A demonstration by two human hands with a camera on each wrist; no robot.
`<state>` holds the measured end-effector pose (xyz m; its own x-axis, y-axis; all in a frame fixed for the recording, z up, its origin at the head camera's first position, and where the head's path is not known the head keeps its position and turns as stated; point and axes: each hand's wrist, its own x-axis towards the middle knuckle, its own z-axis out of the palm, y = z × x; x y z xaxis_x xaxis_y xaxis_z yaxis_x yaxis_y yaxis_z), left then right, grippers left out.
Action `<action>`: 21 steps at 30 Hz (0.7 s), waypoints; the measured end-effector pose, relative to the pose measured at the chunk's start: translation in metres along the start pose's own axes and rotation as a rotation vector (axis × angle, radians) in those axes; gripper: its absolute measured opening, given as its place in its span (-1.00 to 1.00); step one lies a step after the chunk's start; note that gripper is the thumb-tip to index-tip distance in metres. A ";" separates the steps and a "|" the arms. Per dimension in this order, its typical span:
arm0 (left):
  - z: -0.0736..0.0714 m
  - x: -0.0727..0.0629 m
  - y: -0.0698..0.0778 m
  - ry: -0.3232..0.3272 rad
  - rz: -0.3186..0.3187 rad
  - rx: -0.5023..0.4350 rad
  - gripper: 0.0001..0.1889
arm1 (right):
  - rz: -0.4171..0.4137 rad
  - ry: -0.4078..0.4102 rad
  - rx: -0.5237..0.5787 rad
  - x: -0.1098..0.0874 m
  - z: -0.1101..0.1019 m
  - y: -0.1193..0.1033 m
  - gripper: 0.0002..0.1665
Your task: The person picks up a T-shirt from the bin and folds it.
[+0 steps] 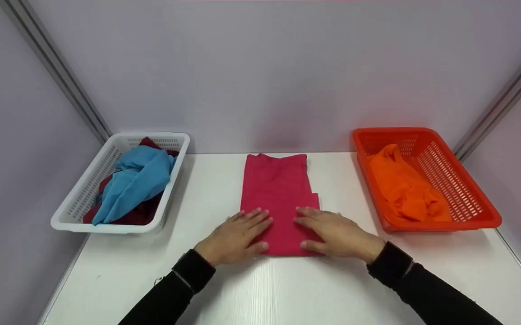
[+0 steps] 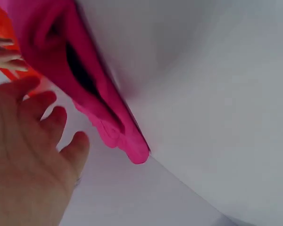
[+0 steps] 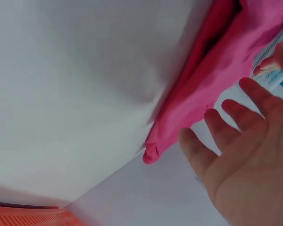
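Note:
A pink folded garment (image 1: 283, 194) lies on the white table, its lower part wider on the right than its upper part. Over its lower left side is my left hand (image 1: 235, 237), fingers spread and nearly straight. My right hand (image 1: 337, 234) is over the lower right side, its fingers extended toward the middle. The left wrist view shows the palm of the left hand (image 2: 33, 141) beside the thick folded layers of the garment (image 2: 101, 89). In the right wrist view, the right hand (image 3: 245, 146) has its fingers apart near the cloth (image 3: 203, 89). Neither hand grasps the fabric.
On the left stands a white basket (image 1: 73, 225) with a blue cloth (image 1: 140, 178) and dark red cloth (image 1: 138, 214). A red-orange basket (image 1: 472, 223) on the right holds an orange cloth (image 1: 409, 189). Pale panels (image 1: 260, 76) enclose the back and sides.

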<state>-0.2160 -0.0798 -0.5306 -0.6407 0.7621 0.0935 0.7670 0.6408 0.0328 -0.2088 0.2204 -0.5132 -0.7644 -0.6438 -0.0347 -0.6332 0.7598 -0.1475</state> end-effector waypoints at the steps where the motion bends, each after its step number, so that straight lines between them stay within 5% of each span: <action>1: 0.002 -0.006 0.003 -0.034 0.011 0.000 -0.25 | -0.026 -0.020 -0.011 -0.004 0.004 -0.002 -0.08; 7: 0.012 -0.026 0.003 -0.119 0.002 0.051 -0.11 | -0.105 -0.061 -0.086 -0.016 0.025 -0.002 0.08; 13: 0.009 -0.026 0.004 -0.057 -0.008 0.114 -0.32 | -0.125 0.023 -0.184 -0.016 0.030 0.000 -0.15; 21: -0.016 -0.021 0.003 -0.065 -0.085 -0.035 -0.48 | -0.131 0.171 -0.311 -0.012 0.024 0.000 -0.33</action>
<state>-0.1998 -0.0953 -0.5170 -0.7034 0.7103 0.0245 0.7099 0.7005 0.0725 -0.1973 0.2261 -0.5366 -0.6675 -0.7324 0.1343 -0.7131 0.6807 0.1679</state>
